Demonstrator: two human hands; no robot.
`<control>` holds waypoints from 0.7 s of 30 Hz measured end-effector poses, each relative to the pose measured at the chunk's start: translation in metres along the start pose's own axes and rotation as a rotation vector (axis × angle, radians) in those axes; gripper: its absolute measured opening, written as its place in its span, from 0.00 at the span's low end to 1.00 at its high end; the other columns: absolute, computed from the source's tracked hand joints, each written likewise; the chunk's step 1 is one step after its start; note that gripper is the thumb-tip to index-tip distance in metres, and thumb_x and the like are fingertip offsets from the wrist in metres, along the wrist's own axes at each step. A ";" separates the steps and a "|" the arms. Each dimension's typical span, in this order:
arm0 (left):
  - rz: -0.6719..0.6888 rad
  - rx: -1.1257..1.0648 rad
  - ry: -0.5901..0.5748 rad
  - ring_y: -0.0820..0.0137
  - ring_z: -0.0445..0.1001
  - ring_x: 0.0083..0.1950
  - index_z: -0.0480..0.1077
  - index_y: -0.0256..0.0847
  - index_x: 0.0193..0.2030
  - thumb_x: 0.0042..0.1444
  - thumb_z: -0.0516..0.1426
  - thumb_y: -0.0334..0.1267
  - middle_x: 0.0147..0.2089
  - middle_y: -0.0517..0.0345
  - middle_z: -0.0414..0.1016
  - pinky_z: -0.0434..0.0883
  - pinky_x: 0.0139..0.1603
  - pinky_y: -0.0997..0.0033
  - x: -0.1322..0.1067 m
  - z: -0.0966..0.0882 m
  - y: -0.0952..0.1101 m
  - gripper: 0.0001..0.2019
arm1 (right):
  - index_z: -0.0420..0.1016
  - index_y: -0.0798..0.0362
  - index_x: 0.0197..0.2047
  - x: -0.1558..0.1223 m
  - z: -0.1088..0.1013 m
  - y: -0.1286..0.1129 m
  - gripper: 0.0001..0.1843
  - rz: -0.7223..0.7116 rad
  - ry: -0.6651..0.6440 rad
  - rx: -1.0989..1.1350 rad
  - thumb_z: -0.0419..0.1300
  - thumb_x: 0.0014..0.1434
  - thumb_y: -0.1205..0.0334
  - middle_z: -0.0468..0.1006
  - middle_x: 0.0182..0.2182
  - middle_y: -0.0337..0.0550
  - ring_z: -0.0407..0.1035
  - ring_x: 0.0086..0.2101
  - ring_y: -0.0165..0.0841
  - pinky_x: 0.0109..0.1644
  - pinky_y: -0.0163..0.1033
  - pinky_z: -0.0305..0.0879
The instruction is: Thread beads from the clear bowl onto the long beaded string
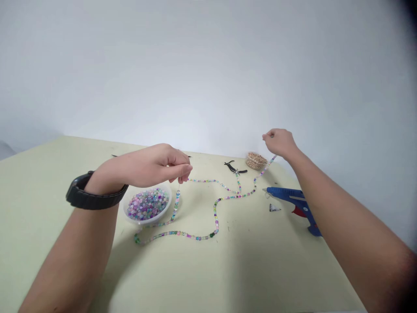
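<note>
A long string of coloured beads (215, 208) winds across the pale green table (48, 174). My left hand (156, 165), with a black watch on its wrist, pinches one end of the string just above a clear bowl of mixed beads (147, 204). My right hand (280, 142) is raised at the far right, fingers closed on the string's other end, which hangs down towards the table.
A blue glue gun (293, 199) lies at the right under my right forearm, with a small dark scrap (274, 208) beside it. Black pliers (235, 167) and a small container of tan beads (256, 160) sit at the far edge by the white wall.
</note>
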State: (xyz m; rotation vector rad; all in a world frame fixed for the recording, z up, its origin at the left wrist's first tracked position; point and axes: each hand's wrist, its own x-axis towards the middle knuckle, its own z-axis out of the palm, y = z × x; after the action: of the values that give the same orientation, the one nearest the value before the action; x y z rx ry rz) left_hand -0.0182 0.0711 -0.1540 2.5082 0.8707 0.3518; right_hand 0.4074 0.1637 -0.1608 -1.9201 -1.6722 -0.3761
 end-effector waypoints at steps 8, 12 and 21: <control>0.002 0.009 0.001 0.74 0.72 0.32 0.75 0.41 0.30 0.65 0.52 0.43 0.34 0.60 0.77 0.67 0.33 0.78 0.001 0.000 0.000 0.16 | 0.80 0.57 0.36 -0.024 0.028 0.021 0.12 0.160 -0.157 -0.109 0.58 0.67 0.61 0.83 0.37 0.52 0.76 0.44 0.43 0.50 0.45 0.68; 0.014 0.000 -0.012 0.74 0.72 0.32 0.75 0.40 0.30 0.64 0.52 0.42 0.35 0.60 0.78 0.67 0.34 0.77 0.002 0.000 0.001 0.15 | 0.77 0.57 0.51 -0.036 0.046 0.030 0.15 0.198 -0.264 -0.123 0.61 0.69 0.55 0.79 0.48 0.48 0.75 0.47 0.39 0.53 0.49 0.73; 0.028 -0.020 -0.021 0.73 0.72 0.33 0.75 0.41 0.31 0.64 0.52 0.42 0.34 0.59 0.77 0.67 0.34 0.75 0.002 -0.001 0.002 0.15 | 0.72 0.54 0.59 -0.046 0.088 0.056 0.19 0.267 -0.379 -0.043 0.61 0.70 0.56 0.75 0.56 0.50 0.74 0.50 0.40 0.53 0.51 0.75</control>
State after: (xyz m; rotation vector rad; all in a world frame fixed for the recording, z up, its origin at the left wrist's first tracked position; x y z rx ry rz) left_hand -0.0156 0.0717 -0.1523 2.5035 0.8210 0.3415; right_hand 0.4406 0.1735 -0.2692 -2.3207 -1.6065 0.0619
